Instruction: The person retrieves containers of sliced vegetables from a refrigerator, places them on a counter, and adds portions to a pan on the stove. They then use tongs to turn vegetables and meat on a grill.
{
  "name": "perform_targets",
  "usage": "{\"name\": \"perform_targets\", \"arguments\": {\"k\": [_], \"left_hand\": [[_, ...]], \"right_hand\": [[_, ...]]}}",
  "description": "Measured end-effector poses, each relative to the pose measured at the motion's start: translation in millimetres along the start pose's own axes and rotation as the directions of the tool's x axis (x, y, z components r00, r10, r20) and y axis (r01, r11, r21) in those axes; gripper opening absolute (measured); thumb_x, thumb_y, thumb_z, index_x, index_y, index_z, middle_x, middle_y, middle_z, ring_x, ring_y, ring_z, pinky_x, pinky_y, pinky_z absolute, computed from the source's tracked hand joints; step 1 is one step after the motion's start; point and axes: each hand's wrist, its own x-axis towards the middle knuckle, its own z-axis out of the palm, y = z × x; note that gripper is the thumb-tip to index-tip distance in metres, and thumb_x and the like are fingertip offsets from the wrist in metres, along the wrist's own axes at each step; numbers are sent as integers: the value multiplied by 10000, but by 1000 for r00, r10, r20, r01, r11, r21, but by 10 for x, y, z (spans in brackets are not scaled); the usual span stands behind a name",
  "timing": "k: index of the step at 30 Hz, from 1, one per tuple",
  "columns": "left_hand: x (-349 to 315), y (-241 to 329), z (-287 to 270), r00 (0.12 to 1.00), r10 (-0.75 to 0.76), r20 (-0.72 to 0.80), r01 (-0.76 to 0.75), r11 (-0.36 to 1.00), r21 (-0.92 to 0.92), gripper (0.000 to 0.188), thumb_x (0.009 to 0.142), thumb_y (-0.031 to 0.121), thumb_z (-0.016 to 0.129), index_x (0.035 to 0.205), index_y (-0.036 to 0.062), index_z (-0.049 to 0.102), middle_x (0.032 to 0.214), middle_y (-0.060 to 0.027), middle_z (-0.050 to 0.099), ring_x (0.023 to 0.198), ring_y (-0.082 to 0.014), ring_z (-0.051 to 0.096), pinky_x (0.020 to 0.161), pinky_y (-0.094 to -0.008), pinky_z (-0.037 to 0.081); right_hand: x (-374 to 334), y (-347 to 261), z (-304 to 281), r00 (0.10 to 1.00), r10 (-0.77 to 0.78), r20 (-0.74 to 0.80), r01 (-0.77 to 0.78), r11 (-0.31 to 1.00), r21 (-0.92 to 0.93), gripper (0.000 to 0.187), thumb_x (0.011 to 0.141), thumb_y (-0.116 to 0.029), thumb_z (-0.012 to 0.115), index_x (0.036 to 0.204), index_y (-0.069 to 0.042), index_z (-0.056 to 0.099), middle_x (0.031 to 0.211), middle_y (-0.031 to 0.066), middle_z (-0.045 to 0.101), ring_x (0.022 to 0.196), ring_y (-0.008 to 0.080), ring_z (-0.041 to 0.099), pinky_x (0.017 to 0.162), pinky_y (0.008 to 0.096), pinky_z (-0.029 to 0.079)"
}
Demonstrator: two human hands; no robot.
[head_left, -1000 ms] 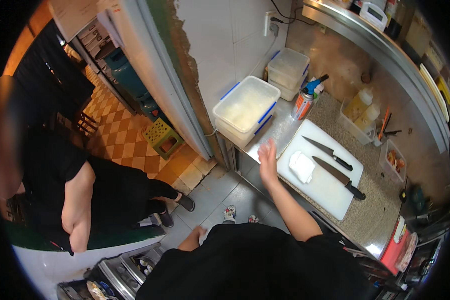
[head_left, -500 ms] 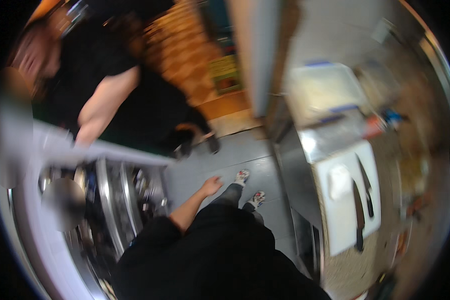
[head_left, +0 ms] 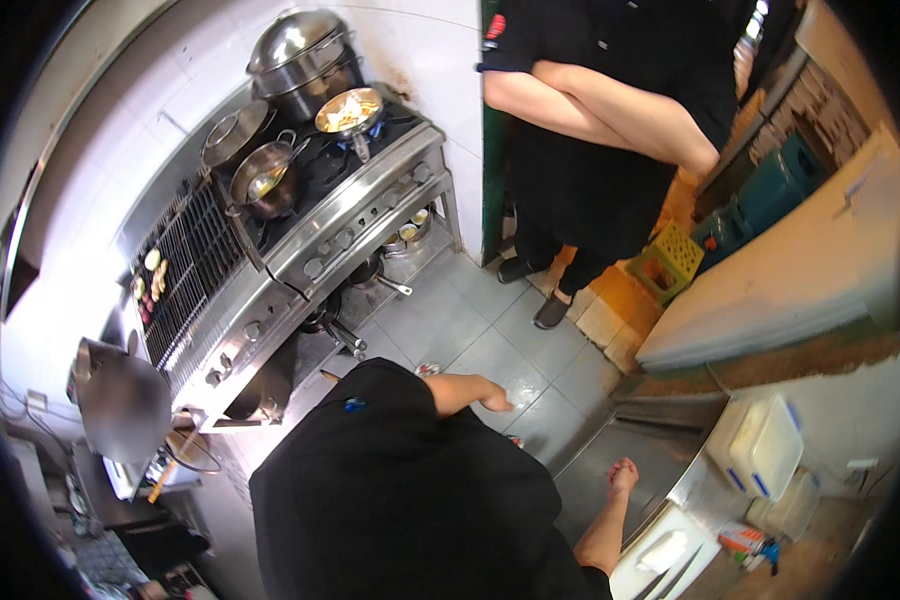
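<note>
A person in a black shirt stands in a kitchen, both arms lowered, with a white cutting board (head_left: 698, 552) on the bench (head_left: 705, 499) at the right. A white bundle (head_left: 662, 551) lies on the board, a first knife (head_left: 681, 573) and a second knife (head_left: 653, 584) beside it, partly cut off by the frame edge. The right hand (head_left: 623, 476) is left of the board and just beyond it, apart from the bundle, its fingers loosely curled around nothing visible; how far that grip is closed cannot be told. The left hand (head_left: 495, 398) hangs farther left of the board, well apart from the bundle, over the tiled floor (head_left: 467, 300); its grip is too small to read. Beyond the board sit lidded tubs (head_left: 755, 447), and to its right lies a blowtorch (head_left: 748, 542) with an orange-and-white can. Well left of the board, a stove (head_left: 370, 228) carries a frying pan (head_left: 350, 112) of food and a pot (head_left: 266, 180). Far beyond the board, a co-worker (head_left: 590, 190) stands with arms crossed, near a yellow-green stool (head_left: 667, 260).
</note>
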Motion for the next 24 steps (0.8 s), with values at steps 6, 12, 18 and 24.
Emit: {"name": "perform_targets", "arguments": {"k": [6, 12, 18, 24], "left_hand": [[-196, -1850, 342, 872, -135, -470, -54, 929, -367, 516, 723, 167, 494, 1220, 35, 532, 1256, -199, 521, 1184, -327, 476, 984, -401, 376], [-1065, -3194, 994, 821, -473, -319, 181, 747, -640, 519, 664, 181, 522, 1160, 34, 571, 1175, -220, 562, 1090, -354, 540, 894, -403, 449], [-1683, -4274, 2450, 548, -808, -217, 204, 380, -902, 422, 639, 182, 586, 996, -36, 635, 1121, -238, 588, 1062, -356, 567, 857, -411, 476], [-2081, -3954, 3823, 127, -990, -60, -136, 42, -990, 483, 784, 307, 583, 1170, 18, 562, 1199, -214, 556, 1144, -336, 510, 976, -392, 403]], "right_hand": [[99, -61, 521, 996, 37, 79, -15, 963, -268, 260, 875, -174, 463, 650, -47, 489, 549, 76, 481, 426, 205, 469, 364, 338, 367], [-491, 511, 2377, 808, 422, 410, 79, 612, -787, 199, 903, -230, 475, 819, -64, 545, 649, 58, 516, 554, 196, 506, 483, 339, 419], [-1491, -952, 5302, 534, 218, 817, 308, 850, -428, 135, 886, -262, 550, 938, -137, 548, 757, -21, 530, 678, 147, 518, 592, 302, 427], [-2239, -3323, 7423, 459, -102, 883, 451, 883, -132, 763, 877, -535, 467, 1436, -89, 200, 1352, 196, 414, 1164, 289, 466, 894, 401, 412]]}}
